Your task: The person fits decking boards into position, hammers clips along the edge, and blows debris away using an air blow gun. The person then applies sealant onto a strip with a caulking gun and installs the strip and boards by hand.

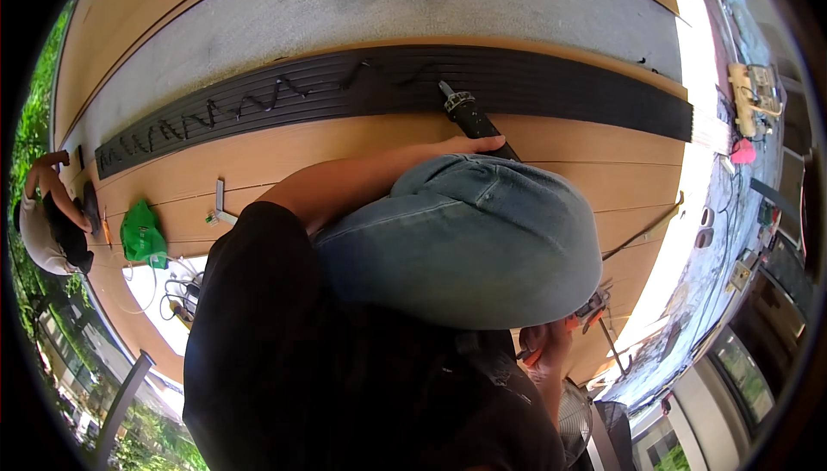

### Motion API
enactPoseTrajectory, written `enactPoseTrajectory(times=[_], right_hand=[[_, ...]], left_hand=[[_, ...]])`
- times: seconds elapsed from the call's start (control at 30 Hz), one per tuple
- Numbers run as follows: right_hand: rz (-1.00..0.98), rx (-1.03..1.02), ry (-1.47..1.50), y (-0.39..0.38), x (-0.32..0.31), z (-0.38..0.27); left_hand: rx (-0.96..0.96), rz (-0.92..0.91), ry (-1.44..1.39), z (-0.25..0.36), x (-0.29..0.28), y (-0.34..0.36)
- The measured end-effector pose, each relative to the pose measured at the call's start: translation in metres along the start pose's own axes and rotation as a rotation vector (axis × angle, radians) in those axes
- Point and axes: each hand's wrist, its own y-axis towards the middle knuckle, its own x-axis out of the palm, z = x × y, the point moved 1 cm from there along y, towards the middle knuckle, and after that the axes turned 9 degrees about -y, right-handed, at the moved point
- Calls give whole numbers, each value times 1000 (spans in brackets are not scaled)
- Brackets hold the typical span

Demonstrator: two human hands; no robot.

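From the head camera, looking down:

Kneels on light brown floor boards (pixel 345 139), with a knee in blue jeans (pixel 465 238) bent right in the middle of the view.

Grips the fat dark tube of the glue gun (pixel 469 118) with the left hand (pixel 475 143), thumb lying along the top, likely to keep the tip steady. Reaches there with a bare arm stretched over the knee.

Points the tip (pixel 445 88) down onto the long black ribbed strip (pixel 560 83), so the glue lands right on it.

Shows a wiggly zigzag line of glue (pixel 215 113) on the left part of that strip, probably spread that way to cover more of it.

Closes the right hand (pixel 549 346) on the orange handle (pixel 588 309) at the back end, low on the right. Hides some fingers and the middle of the gun behind the knee.

Off to the left: another person (pixel 43 221) bent low at the edge of the boards, a green bag (pixel 140 234) and some loose wires (pixel 177 294) close by. Far right: a pale power strip (pixel 754 92).
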Motion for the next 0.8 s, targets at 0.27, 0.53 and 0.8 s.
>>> enactPoseTrajectory(times=[0.27, 0.53, 0.8], right_hand=[[-34, -95, 164, -18, 2, 11], [-219, -125, 319, -1, 21, 6], [-7, -79, 303, -6, -10, 24]], left_hand=[[-63, -27, 121, -1, 17, -21], [1, 109, 228, 8, 33, 39], [53, 32, 644, 3, 40, 86]])
